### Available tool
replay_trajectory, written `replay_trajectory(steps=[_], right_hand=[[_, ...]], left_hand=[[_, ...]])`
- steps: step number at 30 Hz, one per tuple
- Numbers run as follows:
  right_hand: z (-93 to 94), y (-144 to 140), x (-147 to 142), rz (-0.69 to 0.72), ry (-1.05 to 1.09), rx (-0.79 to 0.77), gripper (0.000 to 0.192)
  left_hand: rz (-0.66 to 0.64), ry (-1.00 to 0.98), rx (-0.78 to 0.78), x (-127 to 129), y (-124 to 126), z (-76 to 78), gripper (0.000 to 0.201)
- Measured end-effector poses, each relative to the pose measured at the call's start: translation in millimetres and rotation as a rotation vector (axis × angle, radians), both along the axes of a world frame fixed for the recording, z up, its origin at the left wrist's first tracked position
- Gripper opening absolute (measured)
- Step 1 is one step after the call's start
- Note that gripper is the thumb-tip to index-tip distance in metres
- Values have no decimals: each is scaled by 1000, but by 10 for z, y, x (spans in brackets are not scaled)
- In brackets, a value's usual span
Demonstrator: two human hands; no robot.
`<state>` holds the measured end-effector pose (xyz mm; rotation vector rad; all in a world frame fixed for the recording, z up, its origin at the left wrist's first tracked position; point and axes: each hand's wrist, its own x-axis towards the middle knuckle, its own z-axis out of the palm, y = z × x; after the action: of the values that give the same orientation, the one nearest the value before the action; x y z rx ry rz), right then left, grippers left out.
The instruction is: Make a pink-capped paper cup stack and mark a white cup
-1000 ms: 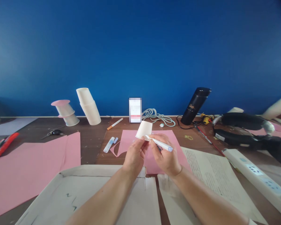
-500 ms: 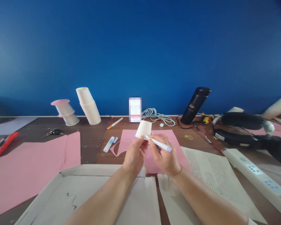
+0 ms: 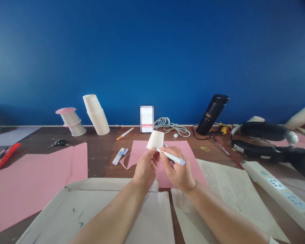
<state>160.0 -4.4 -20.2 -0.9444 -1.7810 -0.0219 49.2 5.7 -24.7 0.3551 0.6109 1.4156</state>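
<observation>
The head camera faces the blue wall (image 3: pixel 152 61) (looking down over the nearby desk (image 3: pixel 99 152)).

Both bare forearms, left (image 3: pixel 114 210) and right (image 3: pixel 218 205), slant inward and away from the body. The left hand (image 3: pixel 144 171) pinches, thumb uppermost, fingers curled; the right hand (image 3: pixel 179 173) is bent in a writing grip, fingertips close to the left thumb (image 3: pixel 149 155).

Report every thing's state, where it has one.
White tapered paper cup, inverted, in left hand
Slim white marker, in right hand
Black cylindrical bottle, lidded
Rectangular phone, screen lit white
Long white power strip, visible sockets unused
Pale slim cord, loosely coiled
White paper-cup stack, inverted
</observation>
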Motion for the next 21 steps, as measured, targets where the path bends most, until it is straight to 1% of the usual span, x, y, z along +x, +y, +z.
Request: replay_trajectory(steps=[15,19,21], right_hand=[[-17,-23,-26,10,-12,18,19],[-2,-35,1,25,22,22,20],[20,-32,17,13,74,0,23]], left_hand=[[-3,-33,-47,-18,-12,37,5],[-11,-88,-71,-27,-1,12,2],[-8,-111,-96,-35,9,0,5]])
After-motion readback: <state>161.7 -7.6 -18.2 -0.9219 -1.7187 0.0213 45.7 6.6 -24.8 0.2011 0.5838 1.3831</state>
